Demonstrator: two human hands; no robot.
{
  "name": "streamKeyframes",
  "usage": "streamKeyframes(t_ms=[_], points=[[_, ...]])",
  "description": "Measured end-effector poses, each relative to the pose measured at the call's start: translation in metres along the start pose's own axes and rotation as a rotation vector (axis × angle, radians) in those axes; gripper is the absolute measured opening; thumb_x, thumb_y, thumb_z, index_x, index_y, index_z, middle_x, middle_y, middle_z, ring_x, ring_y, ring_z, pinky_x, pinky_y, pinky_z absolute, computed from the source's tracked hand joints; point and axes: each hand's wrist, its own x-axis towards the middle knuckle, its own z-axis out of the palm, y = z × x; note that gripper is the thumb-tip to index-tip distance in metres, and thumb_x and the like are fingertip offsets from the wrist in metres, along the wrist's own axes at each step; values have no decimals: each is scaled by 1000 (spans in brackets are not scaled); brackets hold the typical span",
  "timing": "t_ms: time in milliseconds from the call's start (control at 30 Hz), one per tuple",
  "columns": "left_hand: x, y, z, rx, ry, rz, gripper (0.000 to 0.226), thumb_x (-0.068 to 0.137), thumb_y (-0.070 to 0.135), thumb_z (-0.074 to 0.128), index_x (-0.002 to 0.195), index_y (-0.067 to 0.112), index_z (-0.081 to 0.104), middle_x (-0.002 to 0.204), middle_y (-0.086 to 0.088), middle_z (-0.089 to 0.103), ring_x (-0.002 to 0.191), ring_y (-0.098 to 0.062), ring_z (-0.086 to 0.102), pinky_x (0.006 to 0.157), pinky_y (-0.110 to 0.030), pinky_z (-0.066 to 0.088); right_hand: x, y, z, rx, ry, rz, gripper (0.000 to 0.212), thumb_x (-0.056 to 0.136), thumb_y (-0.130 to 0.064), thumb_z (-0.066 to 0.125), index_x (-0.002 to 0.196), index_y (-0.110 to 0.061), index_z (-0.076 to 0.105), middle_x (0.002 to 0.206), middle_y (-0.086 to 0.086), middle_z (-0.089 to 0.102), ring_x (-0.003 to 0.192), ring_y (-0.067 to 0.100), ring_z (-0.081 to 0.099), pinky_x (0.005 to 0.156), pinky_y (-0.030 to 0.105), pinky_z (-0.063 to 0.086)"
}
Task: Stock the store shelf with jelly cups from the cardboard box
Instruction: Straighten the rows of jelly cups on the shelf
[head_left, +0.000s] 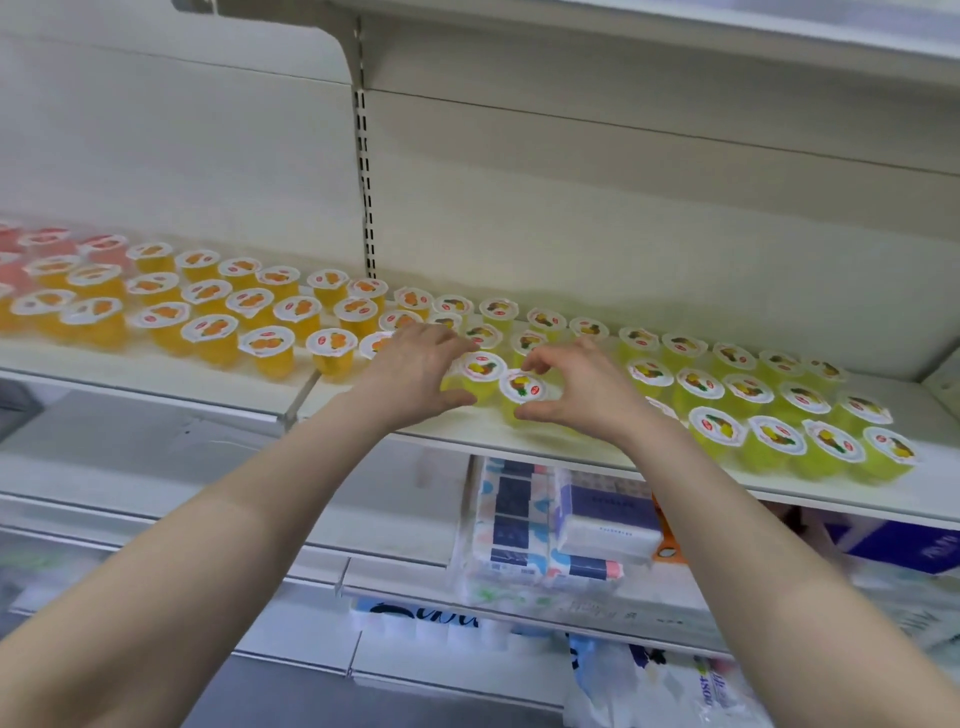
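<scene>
I am setting two cups side by side near the front lip of the shelf (467, 430): my left hand (415, 374) is curling thumb and fingers round one yellow-green jelly cup (480, 366), and my right hand (576, 389) is pinching the second jelly cup (522, 387) the same way, the two cups touching or nearly so. The cardboard box is not showing in my view. To do this well, I am judging that I should be holding each cup by its wall just under the rim, lowering it flat onto its base and nudging it into line with the yellow-green rows (753, 395) on my right, without squeezing. The cups are looking like thin, clear, tapering plastic, probably soft enough to dent, under round film lids printed with fruit; the shelf is looking like smooth painted metal, so they are likely sliding easily. Orange cups (260, 322) are filling the left side
</scene>
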Motion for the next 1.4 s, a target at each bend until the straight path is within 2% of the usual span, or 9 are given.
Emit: streamKeyframes(t_ms=[100,267,400,533,700,933,1100,1267,1400], points=[[9,5,5,19,12,84,58,81,56,67,129,25,60,126,-3,61,117,-28,51,103,-42,34,3,-4,6,-32,4,20,42,73,-50,77,108,-31,63,108,-9,66,107,20,48,90,40,42],[20,6,8,1,35,99,37,85,47,66,116,27,65,116,1,66,110,-27,53,99,-39,34,3,-12,8,-66,13,80,37,75,-46,76,106,-29,63,107,-6,67,105,20,47,88,38,40],[14,0,9,-32,46,174,35,83,46,67,112,27,67,109,1,67,105,-26,54,96,-39,39,-2,-16,8,-84,35,125,38,76,-45,75,108,-28,64,106,-6,67,106,21,48,88,38,42],[7,-4,5,-48,46,221,39,83,48,68,116,28,66,114,2,67,109,-22,53,98,-36,36,-2,-21,9,-88,26,156,38,77,-44,74,110,-29,63,107,-7,66,109,21,48,88,39,43],[1,-20,-5,-77,9,141,68,77,55,71,137,30,50,140,0,49,132,-23,39,113,-40,25,0,-27,3,-118,-15,168,51,76,-53,73,120,-31,60,124,-6,62,118,23,47,96,43,41],[-14,-66,-16,-58,-28,0,68,75,53,74,135,30,50,140,-1,47,132,-25,36,113,-39,24,19,-48,16,-67,-4,58,57,74,-57,74,123,-31,59,125,-8,61,121,21,46,98,40,39],[-13,-67,-13,-39,-28,34,61,79,54,69,132,30,53,133,1,54,128,-23,41,117,-43,20,27,-54,29,-92,-19,53,55,71,-57,73,119,-33,60,117,-8,65,112,20,48,92,40,41],[-7,-63,-9,6,-14,79,64,77,59,69,132,31,54,133,4,53,130,-20,40,117,-43,15,29,-53,28,-113,-36,68,59,71,-59,72,122,-33,58,119,-8,64,114,20,48,94,41,41],[-11,-77,-17,43,-33,31,73,77,57,70,140,31,45,140,2,46,134,-22,35,118,-43,15,34,-60,26,-109,-25,73,68,74,-62,71,132,-30,55,125,-7,62,119,22,48,98,39,39]])
